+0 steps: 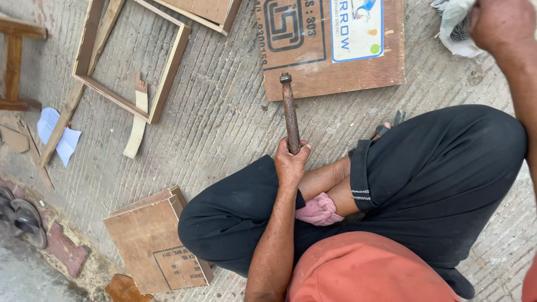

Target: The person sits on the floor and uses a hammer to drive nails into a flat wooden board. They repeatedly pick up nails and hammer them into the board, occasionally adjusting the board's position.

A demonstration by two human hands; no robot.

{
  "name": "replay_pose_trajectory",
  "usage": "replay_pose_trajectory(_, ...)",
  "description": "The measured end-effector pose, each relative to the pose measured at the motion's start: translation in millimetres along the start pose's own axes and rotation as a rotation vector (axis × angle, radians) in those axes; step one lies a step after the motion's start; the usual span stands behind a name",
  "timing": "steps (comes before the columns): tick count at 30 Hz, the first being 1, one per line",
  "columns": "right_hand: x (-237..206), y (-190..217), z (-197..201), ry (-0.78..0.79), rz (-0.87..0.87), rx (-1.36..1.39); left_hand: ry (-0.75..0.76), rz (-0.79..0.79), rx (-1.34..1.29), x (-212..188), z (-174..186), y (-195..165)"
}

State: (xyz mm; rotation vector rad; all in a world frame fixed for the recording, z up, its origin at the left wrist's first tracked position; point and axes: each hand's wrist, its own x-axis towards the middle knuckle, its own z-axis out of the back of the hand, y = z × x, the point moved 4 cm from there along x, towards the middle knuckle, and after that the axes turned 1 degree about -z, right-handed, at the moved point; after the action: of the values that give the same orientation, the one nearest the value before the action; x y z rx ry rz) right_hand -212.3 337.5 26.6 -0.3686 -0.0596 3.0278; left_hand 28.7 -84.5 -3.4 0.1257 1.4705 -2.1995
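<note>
Hammer (290, 112): we see it gripped at the lower end of its handle by the left hand (291, 162), whose fingers are wrapped closed around the shaft. Its long axis runs almost straight away from that hand, tilted only slightly, with the small metal head at the far end. The head lies over the near edge of a plywood board (335, 61), which bears a printed stamp and a pale label. The right hand (500, 22) is raised at the far right, well apart from the hammer; it appears to touch or clutch a crumpled pale bag (456, 25), though we cannot tell how tightly it is closed. The left hand is therefore the nearer one by far.

Behind the left hand sit our crossed legs in dark trousers (436, 168), which close off room toward the body, with a pink cloth (320, 210) tucked beside the forearm. To the left of the left hand the ribbed concrete floor (224, 112) is open; farther left lie a wooden frame (168, 72) and a loose wood strip (137, 126), and nearer the body a smaller plywood piece (151, 240).
</note>
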Motion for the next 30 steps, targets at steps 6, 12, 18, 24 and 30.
replay_pose_trajectory(6,3,91,27,0.175,0.3,0.187,-0.02,-0.007,-0.084,3,-1,1)
replay_pose_trajectory(12,6,218,-8,0.463,0.366,0.649,-0.075,-0.002,-0.101,11,-4,8)
replay_pose_trajectory(18,10,237,-15,0.543,0.183,1.191,-0.093,0.014,-0.116,13,-4,15)
replay_pose_trajectory(24,-1,236,-15,0.572,0.133,1.278,-0.095,0.013,-0.141,16,-7,7)
replay_pose_trajectory(30,-23,253,-34,0.385,0.419,1.132,-0.133,0.023,-0.137,16,0,6)
